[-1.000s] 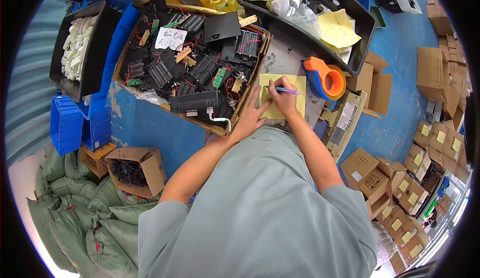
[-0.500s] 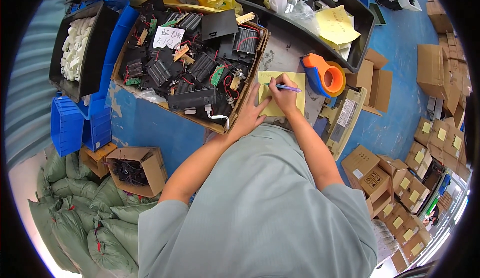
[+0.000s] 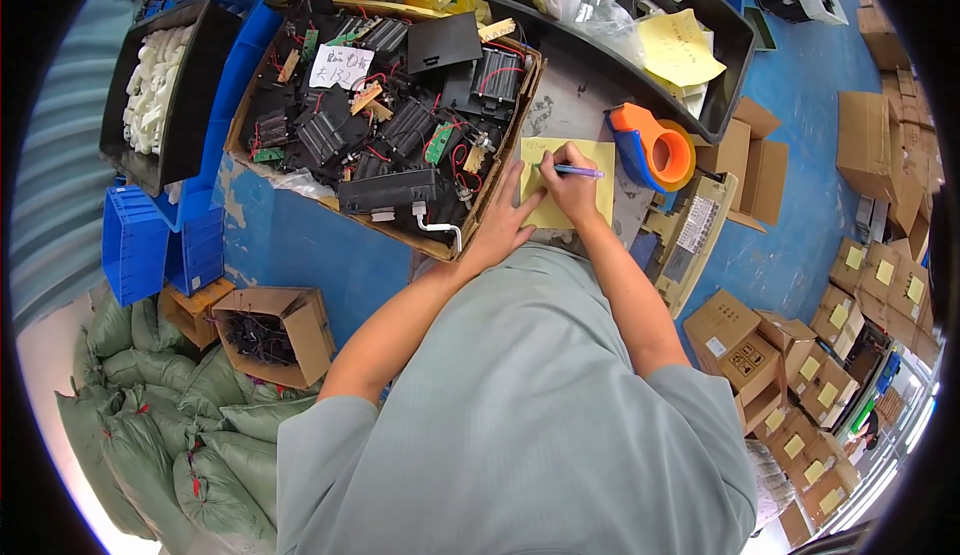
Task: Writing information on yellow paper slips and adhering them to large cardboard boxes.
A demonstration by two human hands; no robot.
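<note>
A yellow sheet of paper (image 3: 560,213) lies on the grey work surface (image 3: 560,100) in front of me, with some faint writing near its upper edge. My right hand (image 3: 572,193) is closed around a purple pen (image 3: 582,170), its tip down on the paper. My left hand (image 3: 503,219) rests with fingers stretched out on the sheet's left edge, holding nothing. Just left of it stands a cardboard box (image 3: 490,190) full of black battery holders (image 3: 405,130), wires and small green circuit boards. Right of the paper sits an orange and blue tape dispenser (image 3: 640,145).
A black bin (image 3: 735,90) with plastic bags and yellow paper is at the back right. A tilted black tray (image 3: 195,135) of white parts is at far left, above blue bins (image 3: 135,245). Green sacks (image 3: 220,485) and cartons (image 3: 740,345) stand around on the floor.
The pen and my right hand have shifted very slightly over the paper. My left hand stays in place on the sheet. The view has moved a little.
</note>
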